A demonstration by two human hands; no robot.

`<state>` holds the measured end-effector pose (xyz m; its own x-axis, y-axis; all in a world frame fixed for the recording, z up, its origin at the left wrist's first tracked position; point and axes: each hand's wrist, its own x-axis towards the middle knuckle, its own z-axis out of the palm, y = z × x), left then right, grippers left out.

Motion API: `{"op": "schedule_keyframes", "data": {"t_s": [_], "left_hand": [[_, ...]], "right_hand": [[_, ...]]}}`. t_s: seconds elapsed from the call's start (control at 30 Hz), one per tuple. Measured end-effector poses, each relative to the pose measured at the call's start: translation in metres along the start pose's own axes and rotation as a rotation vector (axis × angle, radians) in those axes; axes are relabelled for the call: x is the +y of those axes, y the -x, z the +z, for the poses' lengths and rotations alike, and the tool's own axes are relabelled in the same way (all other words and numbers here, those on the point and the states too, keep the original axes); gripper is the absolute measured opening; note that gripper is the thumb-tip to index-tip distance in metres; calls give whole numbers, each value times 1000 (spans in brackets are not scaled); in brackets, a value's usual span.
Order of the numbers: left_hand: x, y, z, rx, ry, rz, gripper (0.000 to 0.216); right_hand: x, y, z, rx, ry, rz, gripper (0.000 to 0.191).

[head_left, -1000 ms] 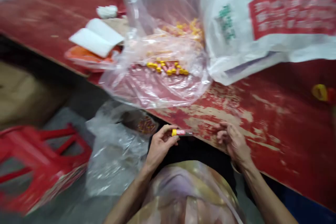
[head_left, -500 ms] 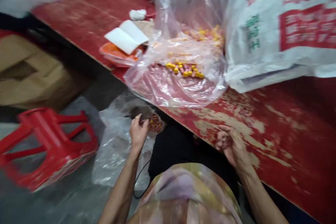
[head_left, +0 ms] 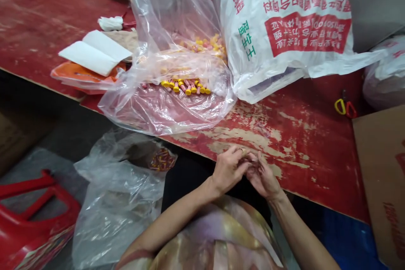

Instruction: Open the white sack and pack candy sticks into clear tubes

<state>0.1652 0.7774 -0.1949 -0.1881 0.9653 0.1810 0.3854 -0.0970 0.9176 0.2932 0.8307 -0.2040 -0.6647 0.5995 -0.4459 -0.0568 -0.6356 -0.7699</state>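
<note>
My left hand (head_left: 228,170) and my right hand (head_left: 261,176) meet at the near edge of the worn red table (head_left: 300,143), fingers curled and pinched together over something small that I cannot make out. Beyond them a clear plastic bag (head_left: 167,101) lies open on the table with several pink tubes with yellow caps (head_left: 185,86) inside. To my lower left a second clear bag (head_left: 120,194) hangs below the table edge with more red and yellow pieces (head_left: 162,160) in it.
A large white printed sack (head_left: 284,29) stands at the back right. A white folded paper (head_left: 95,50) lies on an orange tray at left. Small scissors (head_left: 345,107) and a cardboard box (head_left: 382,177) are at right. A red stool (head_left: 34,219) lies on the floor.
My left hand dropped the yellow-capped tube into the low bag at my left, then came back to meet my right hand at the table edge. The view swung right.
</note>
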Motion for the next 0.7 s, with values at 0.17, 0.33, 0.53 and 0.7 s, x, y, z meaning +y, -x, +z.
{"op": "schedule_keyframes", "data": {"t_s": [0.17, 0.33, 0.53, 0.7], "left_hand": [[2, 0, 13, -52, -157, -7, 15], [1, 2, 24, -60, -262, -16, 13], [-1, 5, 15, 86, 99, -73, 16], [-13, 24, -18, 221, 385, -415, 10]], "right_hand": [[2, 3, -2, 21, -31, -16, 50], [7, 1, -2, 8, -70, -18, 50], [9, -2, -2, -4, -154, 5, 47], [-3, -6, 1, 26, -114, 30, 48]]}}
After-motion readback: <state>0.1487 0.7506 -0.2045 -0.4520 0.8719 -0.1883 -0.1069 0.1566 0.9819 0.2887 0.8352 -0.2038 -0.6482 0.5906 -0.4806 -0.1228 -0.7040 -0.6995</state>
